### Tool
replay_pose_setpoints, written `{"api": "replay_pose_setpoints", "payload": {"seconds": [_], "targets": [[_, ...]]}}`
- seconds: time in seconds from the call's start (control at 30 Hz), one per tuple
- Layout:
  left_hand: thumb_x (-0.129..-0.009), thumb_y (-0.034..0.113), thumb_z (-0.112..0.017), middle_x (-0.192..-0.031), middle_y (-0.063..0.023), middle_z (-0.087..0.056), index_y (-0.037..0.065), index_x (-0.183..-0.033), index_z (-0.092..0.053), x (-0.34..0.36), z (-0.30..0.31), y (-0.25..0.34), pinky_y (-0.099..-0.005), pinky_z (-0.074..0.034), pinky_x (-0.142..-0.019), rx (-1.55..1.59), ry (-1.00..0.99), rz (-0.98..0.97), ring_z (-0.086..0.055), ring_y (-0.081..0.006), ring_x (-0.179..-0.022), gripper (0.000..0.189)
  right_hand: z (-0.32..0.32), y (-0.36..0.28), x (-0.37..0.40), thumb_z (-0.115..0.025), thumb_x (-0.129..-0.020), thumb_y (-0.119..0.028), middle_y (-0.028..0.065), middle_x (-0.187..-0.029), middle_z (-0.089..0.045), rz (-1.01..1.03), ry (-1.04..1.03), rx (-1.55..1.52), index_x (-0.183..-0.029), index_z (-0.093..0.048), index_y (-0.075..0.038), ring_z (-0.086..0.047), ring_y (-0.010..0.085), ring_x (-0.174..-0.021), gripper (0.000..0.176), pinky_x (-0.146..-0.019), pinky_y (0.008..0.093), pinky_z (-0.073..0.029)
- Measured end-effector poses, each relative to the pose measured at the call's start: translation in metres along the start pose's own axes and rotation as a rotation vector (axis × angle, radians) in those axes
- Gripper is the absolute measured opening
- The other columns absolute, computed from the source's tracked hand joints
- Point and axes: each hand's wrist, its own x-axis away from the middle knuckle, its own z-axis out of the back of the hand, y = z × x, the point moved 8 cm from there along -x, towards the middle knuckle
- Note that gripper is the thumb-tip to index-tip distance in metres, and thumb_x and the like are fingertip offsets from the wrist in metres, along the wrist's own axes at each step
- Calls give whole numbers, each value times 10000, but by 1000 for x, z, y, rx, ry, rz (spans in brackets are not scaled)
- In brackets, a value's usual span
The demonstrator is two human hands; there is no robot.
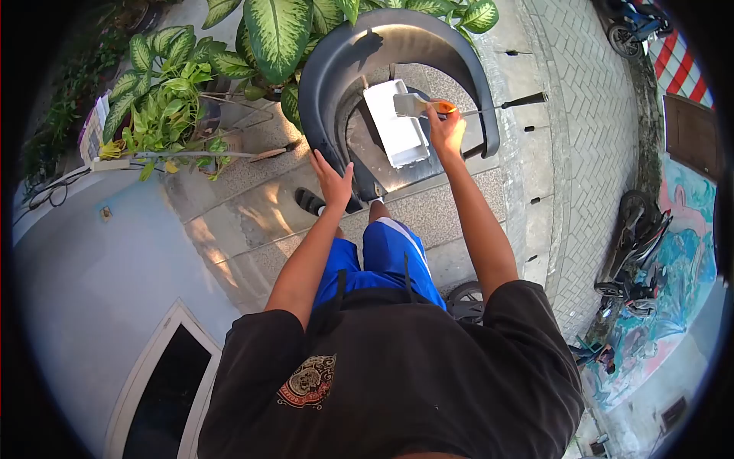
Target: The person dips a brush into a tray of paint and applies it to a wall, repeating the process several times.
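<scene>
My right hand [449, 136] is closed around a paintbrush [417, 105] with an orange handle and wide pale bristles. The bristles hang over a white paint tray [396, 130], which rests on the seat of a dark curved armchair [325, 73]. Whether they touch the paint cannot be made out. My left hand [332, 181] lies with outstretched fingers against the near left end of the chair's arm, holding nothing.
Leafy potted plants [275, 34] crowd the chair's back and left side. A white-framed opening [164, 375] is in the wall at lower left. Brick paving [592, 153] runs along the right, with a parked motorcycle [634, 237] beside a painted wall [677, 283].
</scene>
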Motion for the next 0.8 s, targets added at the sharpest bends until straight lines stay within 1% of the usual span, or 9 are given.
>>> {"api": "replay_pose_setpoints", "payload": {"seconds": [0.1, 0.13, 0.17, 0.27, 0.3, 0.43, 0.53, 0.63, 0.8], "targets": [[-859, 257, -647, -1532, -247, -57, -29, -1469, -123, 5, -12, 0, -459, -329, -1074, -125, 79, 24, -278, -446, -1344, 854, -50, 31, -19, -682, -814, -173, 168, -825, -693, -22, -165, -11, -922, -666, -9, -703, 239, -800, 197, -699, 325, -548], [-867, 219, -616, -1533, -247, -78, -26, -1463, -166, 5, -13, 1, -463, -341, -1063, -179, 142, -5, -310, -448, -1328, 787, -64, 44, -24, -680, -807, -174, 170, -822, -688, -11, -200, 61, -904, -661, -14, -699, 252, -788, 189, -696, 333, -545], [-867, 219, -616, -1533, -247, -78, -26, -1463, -166, 6, -19, -2, -463, -341, -1063, -178, 143, 14, -310, -448, -1328, 787, -78, 55, -28, -678, -800, -175, 172, -818, -683, 2, -231, 132, -887, -657, -18, -695, 265, -776, 181, -694, 340, -541], [-849, 185, -569, -1508, -252, -202, -16, -1440, -270, 7, -18, 0, -474, -377, -1027, -261, 313, 2, -371, -440, -1293, 692, -118, 94, -33, -673, -790, -180, 174, -820, -671, 28, -339, 199, -869, -649, -32, -676, 305, -767, 170, -694, 360, -526], [-836, 187, -574, -1508, -250, -208, -13, -1436, -282, 7, -18, -2, -473, -393, -1009, -263, 313, 12, -400, -447, -1266, 697, -130, 102, -34, -661, -800, -182, 171, -825, -664, 102, -349, 164, -890, -656, -49, -661, 330, -773, 162, -701, 375, -514], [-813, 180, -572, -1502, -253, -222, -15, -1428, -291, 7, -22, -10, -471, -410, -992, -274, 313, 28, -428, -451, -1239, 704, -157, 116, -35, -649, -811, -174, 169, -847, -668, 79, -410, 163, -907, -659, -45, -667, 323, -784, 162, -704, 373, -519], [-776, 137, -583, -1481, -301, -221, -49, -1411, -296, 6, -20, -4, -488, -411, -988, -290, 346, -58, -411, -488, -1244, 721, -169, 127, -34, -639, -823, -161, 169, -857, -668, 84, -397, 201, -908, -654, -43, -674, 321, -782, 147, -703, 366, -529], [-771, 136, -588, -1474, -306, -232, -50, -1413, -290, 4, -19, -6, -486, -423, -972, -281, 327, -43, -435, -489, -1221, 731, -173, 133, -29, -652, -818, -168, 180, -793, -666, 126, -331, 227, -906, -661, -45, -679, 308, -739, 152, -663, 354, -524], [-759, 131, -592, -1458, -320, -252, -54, -1414, -282, 6, -18, -2, -484, -448, -934, -326, 370, -86, -468, -492, -1186, 748, -179, 136, -24, -644, -825, -172, 190, -810, -662, 92, -325, 226, -908, -658, -54, -676, 327, -751, 145, -672, 371, -523]]}}
